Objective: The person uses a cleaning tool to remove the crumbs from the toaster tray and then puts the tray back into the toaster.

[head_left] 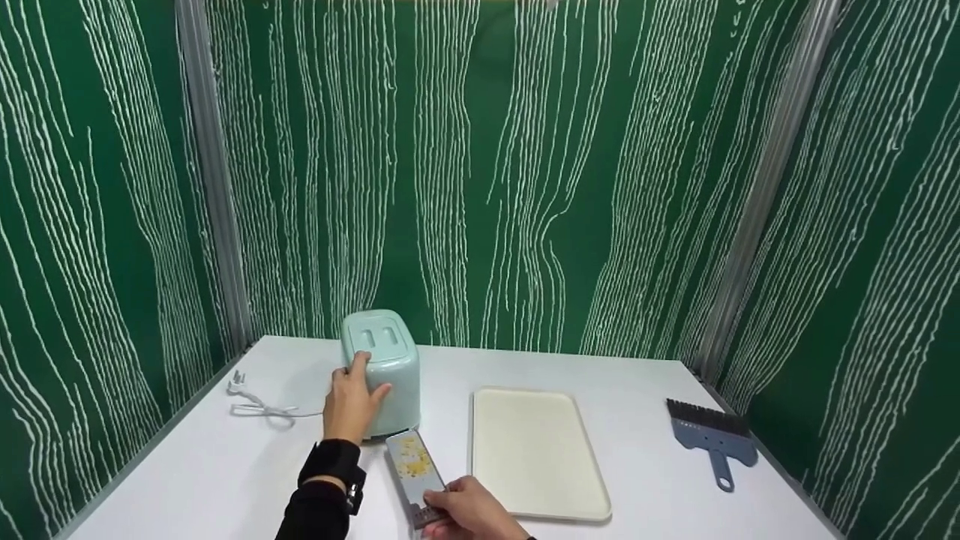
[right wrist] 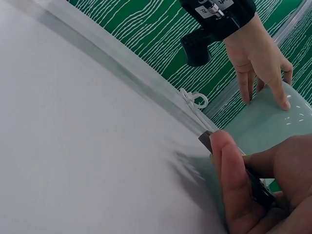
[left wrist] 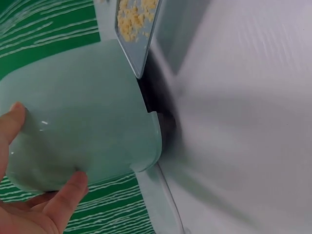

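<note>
A mint-green toaster (head_left: 397,390) stands upright on the white table, its top covered by a lid with two raised grips. My left hand (head_left: 351,397) holds it by the near left corner, one fingertip on top and the thumb on the near side. Low in front of the toaster, my right hand (head_left: 476,510) pinches a flat grey crumb tray (head_left: 427,491) by its near end, thumb on top. Yellow crumbs (left wrist: 134,19) lie on the tray. In the left wrist view, its far end overlaps the toaster's dark base (left wrist: 155,90).
A cream rectangular tray (head_left: 532,450) lies right of the toaster. Farther right is a blue-handled brush (head_left: 712,439) with dark bristles. The toaster's white cord and plug (head_left: 262,406) lie on the left. Green patterned walls (head_left: 480,187) enclose the table (head_left: 630,420).
</note>
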The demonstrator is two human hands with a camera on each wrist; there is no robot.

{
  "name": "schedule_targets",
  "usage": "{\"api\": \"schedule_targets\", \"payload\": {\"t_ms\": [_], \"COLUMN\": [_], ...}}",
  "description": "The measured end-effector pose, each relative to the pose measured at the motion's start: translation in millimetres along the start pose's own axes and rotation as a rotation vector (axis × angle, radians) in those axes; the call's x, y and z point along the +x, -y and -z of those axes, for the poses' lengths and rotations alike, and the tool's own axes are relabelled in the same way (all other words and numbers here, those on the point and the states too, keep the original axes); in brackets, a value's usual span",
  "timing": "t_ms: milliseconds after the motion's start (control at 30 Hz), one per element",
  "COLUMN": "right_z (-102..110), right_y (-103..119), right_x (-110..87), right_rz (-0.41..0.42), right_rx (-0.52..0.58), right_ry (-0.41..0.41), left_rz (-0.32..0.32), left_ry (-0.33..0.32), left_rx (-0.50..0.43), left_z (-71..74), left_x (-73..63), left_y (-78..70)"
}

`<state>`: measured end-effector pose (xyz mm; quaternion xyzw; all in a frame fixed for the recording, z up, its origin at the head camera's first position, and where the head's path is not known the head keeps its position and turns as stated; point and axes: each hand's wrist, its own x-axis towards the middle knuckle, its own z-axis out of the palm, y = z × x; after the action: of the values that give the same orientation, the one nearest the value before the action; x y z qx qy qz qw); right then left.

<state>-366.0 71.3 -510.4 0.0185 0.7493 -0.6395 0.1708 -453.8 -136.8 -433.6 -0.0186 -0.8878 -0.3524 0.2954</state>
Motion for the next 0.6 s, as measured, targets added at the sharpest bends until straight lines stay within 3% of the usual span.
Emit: {"api": "schedule_targets", "payload": {"t_ms": [200, 400, 600], "right_z": [12.7, 28.2, 45.2], "right_y": [4.4, 8.2, 11.3], "right_x": [-3.9, -7.7, -11.3], "right_rz": [-0.002, 0.049, 0.089], "right_rx": [0.05, 0.086, 0.147], "right_ry": [-0.031, -0.005, -0.009], "left_rz": [0.019, 0.045, -0.049], "left_ry": [0.019, -0.06, -0.178], "left_rx": [-0.002, -0.016, -0.069], "left_z": [0.7, 2.8, -0.3], "left_x": [0.4, -0.8, -5.8], "left_y": [-1.6, -8.2, -23.3]}}
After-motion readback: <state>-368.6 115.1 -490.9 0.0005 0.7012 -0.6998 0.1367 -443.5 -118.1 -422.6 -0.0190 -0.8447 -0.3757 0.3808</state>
